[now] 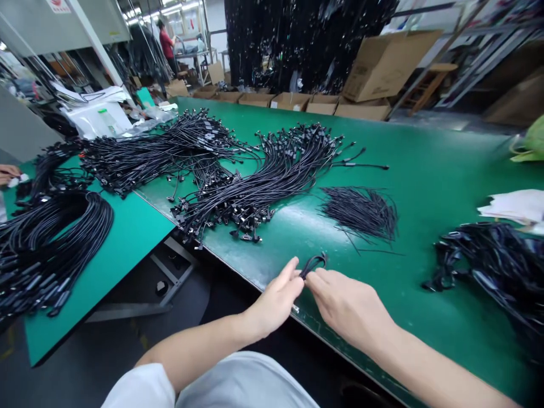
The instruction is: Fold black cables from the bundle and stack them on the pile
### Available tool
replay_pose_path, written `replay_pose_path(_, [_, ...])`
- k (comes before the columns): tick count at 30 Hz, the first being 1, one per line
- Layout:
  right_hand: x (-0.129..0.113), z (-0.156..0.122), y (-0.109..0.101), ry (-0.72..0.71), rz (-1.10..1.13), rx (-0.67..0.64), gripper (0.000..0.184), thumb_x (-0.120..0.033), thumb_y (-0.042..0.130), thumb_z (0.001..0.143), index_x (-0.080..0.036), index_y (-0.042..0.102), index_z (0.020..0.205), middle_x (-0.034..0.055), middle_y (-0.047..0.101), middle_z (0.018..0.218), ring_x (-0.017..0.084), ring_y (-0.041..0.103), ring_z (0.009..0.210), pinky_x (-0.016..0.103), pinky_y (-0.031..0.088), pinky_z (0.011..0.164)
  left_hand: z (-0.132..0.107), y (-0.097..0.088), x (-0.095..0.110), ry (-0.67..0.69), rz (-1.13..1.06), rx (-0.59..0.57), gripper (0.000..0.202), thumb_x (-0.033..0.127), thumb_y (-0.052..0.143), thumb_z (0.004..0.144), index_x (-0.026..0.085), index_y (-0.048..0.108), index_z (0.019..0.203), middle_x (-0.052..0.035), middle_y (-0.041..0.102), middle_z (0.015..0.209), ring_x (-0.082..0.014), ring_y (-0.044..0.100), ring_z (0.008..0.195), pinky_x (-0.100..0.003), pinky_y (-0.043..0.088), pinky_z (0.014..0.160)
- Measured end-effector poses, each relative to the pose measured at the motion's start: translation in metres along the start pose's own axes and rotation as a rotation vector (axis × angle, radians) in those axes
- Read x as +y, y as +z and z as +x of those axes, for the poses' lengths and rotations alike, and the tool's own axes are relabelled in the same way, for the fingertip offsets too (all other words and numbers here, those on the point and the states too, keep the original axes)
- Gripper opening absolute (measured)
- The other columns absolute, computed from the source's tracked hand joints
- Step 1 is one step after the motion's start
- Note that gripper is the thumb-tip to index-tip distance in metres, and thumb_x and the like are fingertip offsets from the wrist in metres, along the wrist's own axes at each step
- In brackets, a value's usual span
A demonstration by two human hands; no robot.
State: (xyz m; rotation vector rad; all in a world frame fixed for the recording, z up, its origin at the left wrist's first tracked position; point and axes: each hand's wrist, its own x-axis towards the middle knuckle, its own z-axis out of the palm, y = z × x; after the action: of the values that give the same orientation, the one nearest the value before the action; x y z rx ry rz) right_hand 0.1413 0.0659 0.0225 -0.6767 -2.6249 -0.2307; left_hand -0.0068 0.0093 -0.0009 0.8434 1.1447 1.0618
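Note:
Close to the front edge of the green table, my left hand (277, 297) and my right hand (345, 300) meet around a black cable (313, 262). The cable is folded into a small loop that sticks out beyond my fingertips. Both hands are closed on it, with the fingers pinched together. A metal connector end (295, 309) shows just below my left hand. Past my hands lies a pile of short thin black ties (361, 212). Behind and to the left spreads a heap of loose black cables (272, 175) with connectors at their ends.
More black cables (144, 153) lie at the back left, and a looped bundle (80, 226) hangs over a lower green table (127, 226). Bundled cables (497, 255) are at the right. Cardboard boxes (291, 102) line the far edge. Another person's hand (7, 173) shows at far left.

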Motion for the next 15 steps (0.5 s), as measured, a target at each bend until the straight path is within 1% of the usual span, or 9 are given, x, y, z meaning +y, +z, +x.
replay_pose_path(1, [-0.002, 0.001, 0.001, 0.106, 0.105, 0.022, 0.027, -0.013, 0.042, 0.090, -0.019, 0.057, 0.069, 0.0018, 0.058, 0.062, 0.014, 0.054, 0.055, 0.026, 0.039, 0.050, 0.002, 0.001, 0.001, 0.051, -0.041, -0.001, 0.057, 0.042, 0.043, 0.095, 0.016, 0.040, 0.146, -0.0118, 0.043, 0.150, -0.0246, 0.037, 0.140, -0.042, 0.024, 0.118])
replay_pose_path(3, [-0.009, -0.002, 0.003, 0.342, 0.350, 0.059, 0.028, -0.024, 0.042, 0.095, -0.020, 0.059, 0.073, 0.0019, 0.063, 0.068, 0.014, 0.060, 0.061, 0.024, 0.045, 0.055, 0.006, 0.000, 0.005, 0.142, -0.075, -0.050, 0.052, 0.042, 0.041, 0.096, 0.015, 0.048, 0.140, -0.0121, 0.050, 0.145, -0.0248, 0.044, 0.135, -0.044, 0.029, 0.116])
replay_pose_path(5, [-0.016, -0.010, 0.007, 0.554, 0.602, 0.066, 0.029, -0.033, 0.043, 0.095, -0.021, 0.062, 0.077, 0.0022, 0.065, 0.070, 0.017, 0.063, 0.066, 0.026, 0.049, 0.059, 0.007, -0.004, 0.010, 0.259, 0.016, -0.112, 0.043, 0.035, 0.045, 0.095, 0.017, 0.056, 0.132, -0.0104, 0.057, 0.137, -0.0246, 0.049, 0.130, -0.045, 0.032, 0.114])
replay_pose_path(7, [-0.018, -0.018, 0.010, 0.673, 0.798, 0.029, 0.034, -0.042, 0.045, 0.093, -0.020, 0.062, 0.073, 0.0021, 0.062, 0.065, 0.018, 0.062, 0.064, 0.027, 0.049, 0.056, 0.005, -0.011, 0.016, 0.426, 0.187, -0.167, 0.033, 0.024, 0.046, 0.093, 0.019, 0.065, 0.120, -0.0085, 0.066, 0.125, -0.0232, 0.052, 0.125, -0.043, 0.033, 0.113])
replay_pose_path(9, [-0.014, -0.024, 0.008, 0.712, 0.901, -0.033, 0.040, -0.047, 0.047, 0.092, -0.020, 0.057, 0.064, 0.0010, 0.057, 0.060, 0.017, 0.057, 0.058, 0.026, 0.045, 0.051, 0.000, -0.016, 0.021, 0.584, 0.340, -0.266, 0.034, 0.015, 0.040, 0.092, 0.020, 0.073, 0.100, -0.0075, 0.072, 0.109, -0.0212, 0.057, 0.116, -0.040, 0.036, 0.110])
replay_pose_path(10, [-0.011, -0.025, 0.005, 0.716, 0.914, -0.047, 0.042, -0.047, 0.047, 0.091, -0.019, 0.054, 0.061, 0.0007, 0.055, 0.058, 0.016, 0.055, 0.056, 0.026, 0.043, 0.050, -0.003, -0.018, 0.022, 0.632, 0.399, -0.322, 0.037, 0.011, 0.038, 0.091, 0.021, 0.074, 0.090, -0.0069, 0.073, 0.100, -0.0202, 0.060, 0.109, -0.039, 0.037, 0.107])
replay_pose_path(12, [-0.007, -0.025, -0.005, 0.721, 0.869, -0.016, 0.041, -0.046, 0.047, 0.091, -0.019, 0.054, 0.060, 0.0005, 0.055, 0.058, 0.015, 0.054, 0.055, 0.025, 0.042, 0.050, -0.009, -0.018, 0.021, 0.658, 0.533, -0.371, 0.040, 0.007, 0.037, 0.088, 0.022, 0.073, 0.076, -0.0059, 0.072, 0.088, -0.0195, 0.060, 0.100, -0.037, 0.040, 0.101])
replay_pose_path(13, [-0.007, -0.025, -0.010, 0.720, 0.821, 0.026, 0.039, -0.044, 0.048, 0.091, -0.020, 0.055, 0.062, 0.0004, 0.055, 0.059, 0.014, 0.053, 0.055, 0.024, 0.042, 0.050, -0.010, -0.017, 0.019, 0.649, 0.618, -0.339, 0.039, 0.007, 0.039, 0.087, 0.022, 0.073, 0.074, -0.0062, 0.071, 0.089, -0.0202, 0.059, 0.100, -0.037, 0.040, 0.099])
replay_pose_path(15, [-0.012, -0.023, -0.020, 0.661, 0.752, 0.093, 0.034, -0.040, 0.047, 0.092, -0.021, 0.058, 0.066, 0.0005, 0.057, 0.061, 0.014, 0.053, 0.054, 0.024, 0.042, 0.051, -0.011, -0.016, 0.015, 0.584, 0.772, -0.217, 0.034, 0.010, 0.043, 0.086, 0.021, 0.074, 0.079, -0.0083, 0.066, 0.095, -0.0222, 0.054, 0.100, -0.039, 0.041, 0.096])
